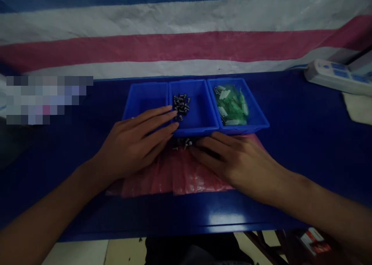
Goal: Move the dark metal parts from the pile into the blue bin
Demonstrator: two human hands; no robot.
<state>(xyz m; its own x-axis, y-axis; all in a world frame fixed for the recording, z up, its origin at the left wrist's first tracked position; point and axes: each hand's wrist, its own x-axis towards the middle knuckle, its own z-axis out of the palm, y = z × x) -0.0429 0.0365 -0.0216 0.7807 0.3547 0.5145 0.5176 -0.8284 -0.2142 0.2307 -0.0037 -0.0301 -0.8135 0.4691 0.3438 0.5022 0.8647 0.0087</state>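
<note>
Dark screws (181, 142) lie in a small heap on a red plastic bag (180, 175), just in front of the blue trays. More dark screws (181, 103) sit in the left part of the middle blue tray (203, 109). My left hand (139, 139) is open, its fingers stretched across the front of the left blue tray (148, 96) with the tips at the middle tray's near-left corner. Bent fingers and thumb of my right hand (229, 156) close on a screw at the heap's right side; the fingertips are partly hidden.
The right blue tray (263, 119) holds green plastic packaging (234, 104) and pale, slim pieces (223, 94). A white power strip (334, 75) lies at the far right. Striped sheeting (186, 45) rises behind the blue table (299, 141). A pixelated patch covers something at left.
</note>
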